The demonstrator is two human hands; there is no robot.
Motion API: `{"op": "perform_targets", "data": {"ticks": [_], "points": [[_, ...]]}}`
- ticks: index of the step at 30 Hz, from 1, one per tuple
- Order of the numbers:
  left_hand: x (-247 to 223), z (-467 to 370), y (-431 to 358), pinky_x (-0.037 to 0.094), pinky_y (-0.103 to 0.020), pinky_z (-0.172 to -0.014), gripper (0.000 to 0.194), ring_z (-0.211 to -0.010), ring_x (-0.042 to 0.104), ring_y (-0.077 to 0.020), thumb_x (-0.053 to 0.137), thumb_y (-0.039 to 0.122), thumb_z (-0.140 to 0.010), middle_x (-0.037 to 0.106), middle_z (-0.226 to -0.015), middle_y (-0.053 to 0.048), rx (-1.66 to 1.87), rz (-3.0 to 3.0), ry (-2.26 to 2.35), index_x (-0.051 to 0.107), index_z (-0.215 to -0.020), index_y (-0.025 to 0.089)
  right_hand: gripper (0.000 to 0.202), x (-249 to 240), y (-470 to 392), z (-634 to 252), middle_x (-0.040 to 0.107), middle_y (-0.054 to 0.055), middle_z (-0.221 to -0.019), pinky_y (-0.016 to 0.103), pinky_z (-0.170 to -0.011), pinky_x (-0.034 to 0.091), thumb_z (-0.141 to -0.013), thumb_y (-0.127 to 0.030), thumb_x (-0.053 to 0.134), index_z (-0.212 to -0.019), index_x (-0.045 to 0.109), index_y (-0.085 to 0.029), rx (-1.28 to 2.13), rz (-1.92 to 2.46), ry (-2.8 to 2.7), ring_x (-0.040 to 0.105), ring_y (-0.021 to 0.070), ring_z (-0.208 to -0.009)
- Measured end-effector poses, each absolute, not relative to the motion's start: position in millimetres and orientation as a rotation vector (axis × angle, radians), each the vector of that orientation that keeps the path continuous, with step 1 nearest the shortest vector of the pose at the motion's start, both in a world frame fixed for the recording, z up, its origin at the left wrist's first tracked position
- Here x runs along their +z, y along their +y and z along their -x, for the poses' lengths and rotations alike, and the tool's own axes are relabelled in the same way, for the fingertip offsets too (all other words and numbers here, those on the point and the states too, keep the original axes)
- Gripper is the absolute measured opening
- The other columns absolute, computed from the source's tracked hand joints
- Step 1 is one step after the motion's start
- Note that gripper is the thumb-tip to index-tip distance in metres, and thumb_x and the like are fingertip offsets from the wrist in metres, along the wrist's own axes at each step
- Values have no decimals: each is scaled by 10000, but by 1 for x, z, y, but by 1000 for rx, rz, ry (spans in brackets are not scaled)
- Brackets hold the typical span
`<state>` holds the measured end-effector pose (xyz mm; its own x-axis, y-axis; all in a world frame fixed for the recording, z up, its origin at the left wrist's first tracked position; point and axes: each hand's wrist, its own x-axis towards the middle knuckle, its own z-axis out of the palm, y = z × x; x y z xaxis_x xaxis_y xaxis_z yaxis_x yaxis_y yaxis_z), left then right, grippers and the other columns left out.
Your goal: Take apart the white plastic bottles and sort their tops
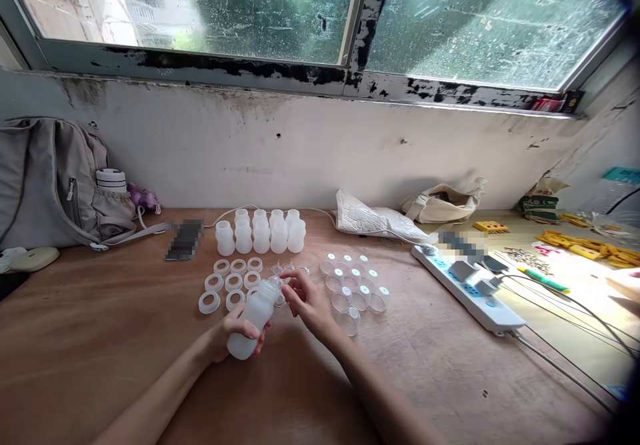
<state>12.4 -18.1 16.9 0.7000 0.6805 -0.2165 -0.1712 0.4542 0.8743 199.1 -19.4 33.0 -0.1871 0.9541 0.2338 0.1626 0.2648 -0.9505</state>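
Across the wooden tabletop (125, 325), a block of upright translucent bottles (261, 237) is standing near the wall. Nearer the person, the frosted plastic bottle (257, 315) is leaning in the left hand (233, 331), just above the tabletop, its neck pointing up and to the right. The left hand is wrapping around the lower body, thumb across the near side and fingers curling beneath. The right hand (311, 305) is hovering beside the neck, fingers bent and partly spread; whether its fingertips are pinching a small part, I cannot tell.

The bottle is looking empty and so probably light, with thin walls that are likely giving a little under a hard squeeze. Its smooth body is probably offering a slippery surface, so the broad lower part is giving the safest hold, with the narrow neck better for light steadying. It is unlikely to be fragile.

To the right, clear domed covers (349, 323) are lying in loose rows, likely stiffer and easier to scratch. White rings (209, 291) are lying flat on the left, with small clear pieces (277, 269) between the two groups.
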Motion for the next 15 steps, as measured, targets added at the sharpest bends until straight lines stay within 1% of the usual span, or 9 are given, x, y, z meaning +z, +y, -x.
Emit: {"op": "perform_targets", "data": {"ticks": [5, 10, 15], "points": [[14, -15, -19, 353, -212, -395, 277, -432, 520, -121, 560, 164, -529, 560, -575, -15, 520, -1002, 635, 551, -801, 113, 269, 33, -26, -194, 435, -47, -624, 192, -442, 336, -776, -428, 521, -906, 469, -198, 1067, 1057, -1658, 404, 68, -491], [16, -14, -19, 370, -211, -421, 262, -464, 536, -120, 580, 199, -593, 563, -602, -19, 483, -1017, 619, 557, -839, 115, 250, 33, -25, -194, 484, -18, -664, 202, -480, 390, -771, -425, 531, -819, 494, -183, 1109, 1069, -1594, 473, 95, -578], [18, -10, -17, 386, -211, -433, 294, -477, 536, -116, 569, 240, -619, 559, -627, -24, 458, -963, 541, 572, -881, 109, 296, 33, -24, -191, 530, 31, -810, 217, -489, 430, -766, -413, 533, -955, 515, -185, 1217, 949, -1487, 505, 124, -658]]}}
